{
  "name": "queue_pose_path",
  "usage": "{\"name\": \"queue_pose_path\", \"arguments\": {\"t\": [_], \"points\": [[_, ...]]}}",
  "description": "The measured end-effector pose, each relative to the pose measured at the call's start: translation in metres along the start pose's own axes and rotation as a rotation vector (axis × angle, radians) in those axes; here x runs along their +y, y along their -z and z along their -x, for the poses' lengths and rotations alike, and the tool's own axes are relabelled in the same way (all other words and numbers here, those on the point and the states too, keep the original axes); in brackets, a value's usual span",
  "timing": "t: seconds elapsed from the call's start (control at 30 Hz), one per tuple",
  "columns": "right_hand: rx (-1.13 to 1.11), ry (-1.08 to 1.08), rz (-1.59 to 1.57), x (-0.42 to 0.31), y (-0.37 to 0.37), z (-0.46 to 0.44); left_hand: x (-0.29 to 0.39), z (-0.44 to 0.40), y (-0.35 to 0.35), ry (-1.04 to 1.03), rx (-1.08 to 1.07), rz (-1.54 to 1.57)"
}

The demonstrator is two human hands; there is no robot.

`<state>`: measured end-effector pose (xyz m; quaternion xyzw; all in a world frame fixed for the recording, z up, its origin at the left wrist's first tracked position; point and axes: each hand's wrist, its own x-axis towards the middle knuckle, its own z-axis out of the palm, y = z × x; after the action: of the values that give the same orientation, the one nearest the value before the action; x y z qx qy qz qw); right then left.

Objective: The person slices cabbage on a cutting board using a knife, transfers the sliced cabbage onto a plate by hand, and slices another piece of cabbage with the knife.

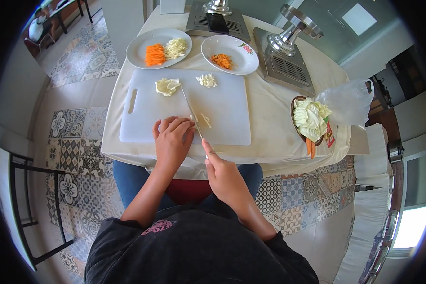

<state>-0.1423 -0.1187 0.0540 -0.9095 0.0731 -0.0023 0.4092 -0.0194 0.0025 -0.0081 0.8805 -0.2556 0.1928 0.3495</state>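
A white cutting board (146, 113) lies at the table's near edge. My right hand (222, 173) is closed round the handle of a knife (189, 102), whose blade slants away over the board, tip toward a pale cabbage piece (167, 86). My left hand (173, 137) rests on the board left of the blade. Its fingers are bent and pressed together on a small bit of cabbage, mostly hidden under the fingertips. Just right of the blade lie thin cabbage strips (206, 120). Farther back on the board sits a small heap of chopped cabbage (207, 80).
Behind the board stand an oval plate (137, 41) with shredded carrot and cabbage, and a flowered plate (241, 59) with carrot bits. Metal stands (288, 61) and a phone (217, 23) are farther back. At right are a bowl of cabbage (310, 118), carrots (310, 147) and a plastic bag (348, 104).
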Motion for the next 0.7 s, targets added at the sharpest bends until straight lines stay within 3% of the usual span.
{"name": "queue_pose_path", "arguments": {"t": [0.1,0.4,0.6,0.7], "points": [[0.053,0.071,0.054,0.009,-0.008,-0.001,0.0,-0.001,0.001,-0.003,0.007,-0.007],[-0.013,-0.015,0.087,0.0,0.02,0.02,0.003,0.001,0.0,0.037,0.008,-0.011],[0.077,0.031,0.036,0.011,0.023,0.027,0.004,0.001,0.001,0.013,0.018,-0.029],[0.062,-0.049,-0.008,0.004,0.031,0.029,0.003,0.002,0.0,0.009,0.012,-0.044]]}}
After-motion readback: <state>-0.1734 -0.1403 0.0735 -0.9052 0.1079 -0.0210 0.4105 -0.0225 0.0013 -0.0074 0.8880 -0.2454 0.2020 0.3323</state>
